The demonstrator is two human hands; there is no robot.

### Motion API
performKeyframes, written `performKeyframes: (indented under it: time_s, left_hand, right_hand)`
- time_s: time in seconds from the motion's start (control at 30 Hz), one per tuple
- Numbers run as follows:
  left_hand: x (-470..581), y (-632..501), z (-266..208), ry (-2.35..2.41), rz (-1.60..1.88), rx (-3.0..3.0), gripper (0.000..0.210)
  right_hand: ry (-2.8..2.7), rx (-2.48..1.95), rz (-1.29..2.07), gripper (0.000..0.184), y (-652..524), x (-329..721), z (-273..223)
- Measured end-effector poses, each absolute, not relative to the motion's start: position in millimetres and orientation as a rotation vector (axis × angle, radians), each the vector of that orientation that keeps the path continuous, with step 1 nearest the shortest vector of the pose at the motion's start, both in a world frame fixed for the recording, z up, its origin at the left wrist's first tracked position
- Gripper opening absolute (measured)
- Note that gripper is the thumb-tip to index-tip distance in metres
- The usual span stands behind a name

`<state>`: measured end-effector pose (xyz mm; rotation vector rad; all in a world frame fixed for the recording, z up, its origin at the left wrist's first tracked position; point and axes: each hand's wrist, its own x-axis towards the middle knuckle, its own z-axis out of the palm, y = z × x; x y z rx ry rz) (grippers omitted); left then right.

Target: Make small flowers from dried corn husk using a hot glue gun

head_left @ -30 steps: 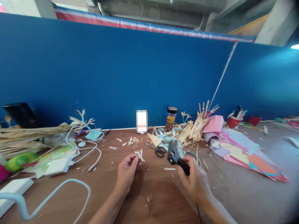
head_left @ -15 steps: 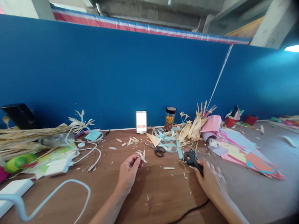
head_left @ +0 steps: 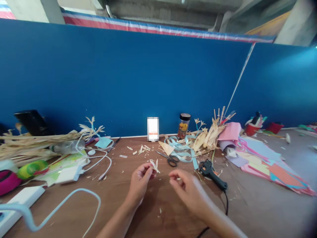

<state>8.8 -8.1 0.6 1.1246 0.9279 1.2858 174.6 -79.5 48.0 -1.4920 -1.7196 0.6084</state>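
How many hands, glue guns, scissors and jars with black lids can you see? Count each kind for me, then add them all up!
Hands: 2, the left hand and the right hand
Glue guns: 1, the black glue gun
Scissors: 1 pair, the dark-handled scissors
Jars with black lids: 1, the jar by the blue wall
Total: 5

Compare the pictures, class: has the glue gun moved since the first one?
Yes. Judged against the scissors, the glue gun has moved to the right, out of the right hand and onto the table.
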Motion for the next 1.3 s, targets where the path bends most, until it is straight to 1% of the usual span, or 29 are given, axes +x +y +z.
performKeyframes:
  time_s: [0.1,0.13,0.2,0.57,0.6,0.7,0.73,0.77,0.87,0.9,1.0,1.3]
  left_hand:
    - [8.0,-7.8,0.9,0.936,1.287,1.115,0.022]
    - [7.8,-7.6,0.8,0.941,1.282,1.119,0.021]
    - [7.9,-7.4,0.6,0.945,1.267,1.137,0.021]
    - [11.7,-11.5,-1.6,0.862,1.144,1.2,0.016]
    - [12.2,-12.1,-1.6,0.853,1.15,1.187,0.018]
    - [14.5,-14.3,-1.0,0.818,1.18,1.108,0.035]
    - [15.4,-15.1,-1.0,0.817,1.181,1.088,0.037]
    - [16.4,-15.9,-1.2,0.827,1.168,1.08,0.035]
    - [18.7,-17.3,-2.7,0.865,1.045,1.128,0.019]
    - [19.3,-17.5,-3.3,0.864,1.002,1.148,0.018]
    - [20.0,-17.4,-4.1,0.844,0.948,1.179,0.018]
    - [19.4,-16.7,-3.5,0.861,0.965,1.195,0.019]
  right_hand:
    - [-1.449,-1.363,1.147,0.024,-53.0,158.0,17.7]
    - [-1.354,-1.328,1.237,0.026,-46.6,155.5,8.6]
    - [-1.22,-1.267,1.308,0.029,-39.2,153.4,-3.9]
    - [-1.202,-1.189,1.353,0.026,-42.2,155.0,-5.5]
    - [-1.19,-1.188,1.358,0.025,-42.1,154.7,-6.1]
    - [-1.132,-1.18,1.369,0.024,-42.4,153.7,-5.7]
    - [-1.109,-1.176,1.372,0.023,-42.9,153.3,-4.9]
    - [-1.088,-1.172,1.376,0.023,-43.3,153.1,-4.0]
    - [-1.056,-1.156,1.395,0.024,-44.5,153.0,-1.5]
    - [-1.053,-1.154,1.401,0.025,-44.7,152.9,-1.2]
    - [-1.045,-1.161,1.404,0.025,-44.4,152.4,-1.9]
    - [-1.047,-1.196,1.364,0.022,-41.9,151.2,-4.7]
